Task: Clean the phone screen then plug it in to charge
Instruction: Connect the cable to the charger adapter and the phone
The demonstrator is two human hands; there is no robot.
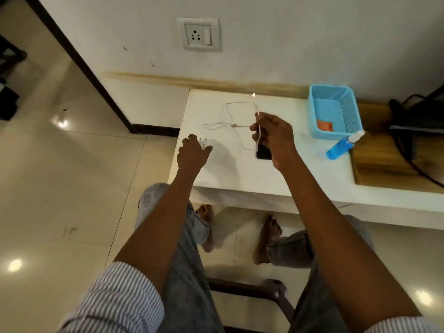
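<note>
Seated at a white worktop (240, 174), a person pinches a white charging cable (259, 131) between the fingers (254, 128) of the right hand (274, 138), the cable running down to the black phone (263, 152) lying flat just beneath that hand. The left hand (192, 152) reaches over the white charger adapter (204, 143) near the worktop's left edge, its fingers loosely curled around it; whether they already grip it cannot be told. Slack cable loops across the surface behind the hands. A tug on the raised cable could drag the phone or pull the connector loose, and the loops could snag as the adapter goes up to the wall socket (199, 34). At right, a blue basket (348, 111) holds an orange cloth (324, 125); a blue spray bottle (341, 147) lies beside it.
</note>
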